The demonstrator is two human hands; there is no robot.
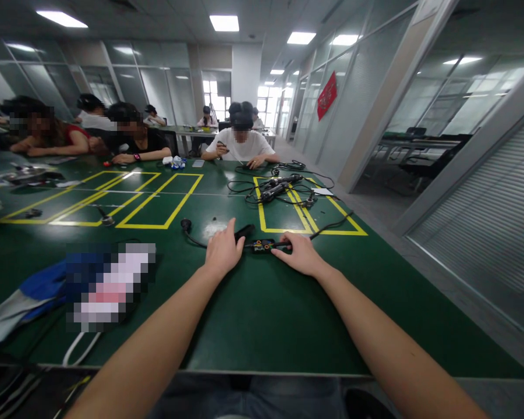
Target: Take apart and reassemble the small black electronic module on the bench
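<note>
A small black device with orange and coloured parts lies on the green table between my hands. My left hand rests over a black plug-like piece at the device's left end, fingers curled down on it. My right hand pinches the device's right end, where a black cable leads off to the right. Another black cable with a round end runs left from under my left hand.
Yellow taped rectangles mark the table. A tangle of black cables and tools lies further back. A blurred object and a blue and white cloth sit at the left. Several people sit at the far side.
</note>
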